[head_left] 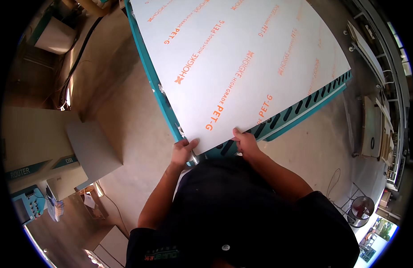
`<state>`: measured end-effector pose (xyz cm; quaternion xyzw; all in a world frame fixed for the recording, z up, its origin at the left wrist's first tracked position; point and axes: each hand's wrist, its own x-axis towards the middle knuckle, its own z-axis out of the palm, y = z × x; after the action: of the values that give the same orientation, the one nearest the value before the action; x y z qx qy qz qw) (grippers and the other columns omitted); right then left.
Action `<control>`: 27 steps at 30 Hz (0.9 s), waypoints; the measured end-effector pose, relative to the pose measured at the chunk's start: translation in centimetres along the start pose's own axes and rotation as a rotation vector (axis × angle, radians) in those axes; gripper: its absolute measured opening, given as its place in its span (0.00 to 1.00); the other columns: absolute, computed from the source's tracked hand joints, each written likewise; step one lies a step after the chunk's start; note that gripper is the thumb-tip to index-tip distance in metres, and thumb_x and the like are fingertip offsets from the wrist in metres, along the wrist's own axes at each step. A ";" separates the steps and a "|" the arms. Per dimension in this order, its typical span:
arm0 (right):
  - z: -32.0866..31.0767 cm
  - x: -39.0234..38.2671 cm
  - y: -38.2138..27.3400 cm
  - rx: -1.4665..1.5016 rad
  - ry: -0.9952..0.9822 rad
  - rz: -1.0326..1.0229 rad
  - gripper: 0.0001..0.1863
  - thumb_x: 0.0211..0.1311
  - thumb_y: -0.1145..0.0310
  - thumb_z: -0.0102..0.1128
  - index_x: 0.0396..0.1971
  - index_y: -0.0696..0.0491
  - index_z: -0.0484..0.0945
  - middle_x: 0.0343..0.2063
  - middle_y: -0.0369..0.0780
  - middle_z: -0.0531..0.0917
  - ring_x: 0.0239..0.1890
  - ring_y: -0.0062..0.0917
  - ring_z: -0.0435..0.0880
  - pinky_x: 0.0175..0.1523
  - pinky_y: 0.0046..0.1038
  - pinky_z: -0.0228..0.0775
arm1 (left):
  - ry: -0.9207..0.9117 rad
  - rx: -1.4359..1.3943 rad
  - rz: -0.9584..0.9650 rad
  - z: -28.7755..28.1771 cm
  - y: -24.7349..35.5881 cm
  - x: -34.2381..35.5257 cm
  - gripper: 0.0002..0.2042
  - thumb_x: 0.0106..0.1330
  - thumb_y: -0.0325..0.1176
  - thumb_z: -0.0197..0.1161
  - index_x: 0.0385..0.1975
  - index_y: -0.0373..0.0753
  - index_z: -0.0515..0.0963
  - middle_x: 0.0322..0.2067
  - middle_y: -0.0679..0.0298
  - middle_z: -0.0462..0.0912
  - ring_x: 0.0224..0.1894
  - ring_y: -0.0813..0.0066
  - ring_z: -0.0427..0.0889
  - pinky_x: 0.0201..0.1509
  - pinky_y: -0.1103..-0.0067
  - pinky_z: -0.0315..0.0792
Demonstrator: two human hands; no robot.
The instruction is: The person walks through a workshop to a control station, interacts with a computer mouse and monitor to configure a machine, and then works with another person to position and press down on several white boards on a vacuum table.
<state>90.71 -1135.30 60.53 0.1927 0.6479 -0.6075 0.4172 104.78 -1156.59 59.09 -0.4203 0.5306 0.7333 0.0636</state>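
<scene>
We're at the near corner of the white sheet (242, 58), which spans the upper middle of the frame over a teal slotted table (307, 108). Our left hand (183, 152) pinches that corner, thumb on top; our right hand (245, 142) closes on the near edge just right of it, thumb up, fingers partly hidden. Along the lower right of the sheet we see slots peeking out past its edge; on the left, a thin teal rail borders it. Floor (295, 156) separates us from the rack (371, 129) at right and the grey panel (92, 152) at left.
</scene>
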 end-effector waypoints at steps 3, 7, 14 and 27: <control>-0.2 -0.9 0.4 -0.235 -0.020 -0.125 0.22 0.66 0.57 0.57 0.33 0.66 0.80 0.20 0.38 0.81 0.18 0.19 0.74 0.28 0.22 0.65 | 0.111 0.368 0.042 0.0 0.9 -0.5 0.20 0.60 0.45 0.67 0.27 0.28 0.81 0.21 0.59 0.82 0.25 0.72 0.81 0.32 0.73 0.73; -0.3 -2.0 -1.2 -0.432 -0.068 -0.083 0.22 0.66 0.59 0.57 0.35 0.68 0.80 0.26 0.43 0.85 0.29 0.23 0.83 0.39 0.24 0.70 | 0.310 0.904 0.342 -1.0 1.0 -2.0 0.19 0.57 0.47 0.66 0.33 0.33 0.83 0.20 0.55 0.82 0.23 0.57 0.82 0.30 0.66 0.74; 0.0 0.1 0.7 -0.221 -0.108 -0.143 0.21 0.68 0.58 0.53 0.38 0.64 0.79 0.29 0.44 0.86 0.13 0.12 0.62 0.20 0.18 0.53 | 0.087 0.772 0.139 0.5 2.0 -1.6 0.24 0.57 0.49 0.68 0.32 0.28 0.79 0.23 0.51 0.82 0.27 0.59 0.82 0.34 0.68 0.73; 1.0 -0.8 0.9 -0.095 0.002 0.005 0.17 0.65 0.64 0.58 0.32 0.67 0.79 0.24 0.45 0.85 0.12 0.15 0.67 0.19 0.19 0.57 | 0.128 0.530 0.120 0.5 0.4 -1.5 0.22 0.60 0.42 0.67 0.43 0.27 0.78 0.32 0.49 0.85 0.34 0.60 0.85 0.41 0.72 0.76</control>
<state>92.17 -1135.84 60.68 0.1748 0.6759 -0.5749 0.4268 105.24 -1155.82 60.49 -0.4022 0.7308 0.5434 0.0942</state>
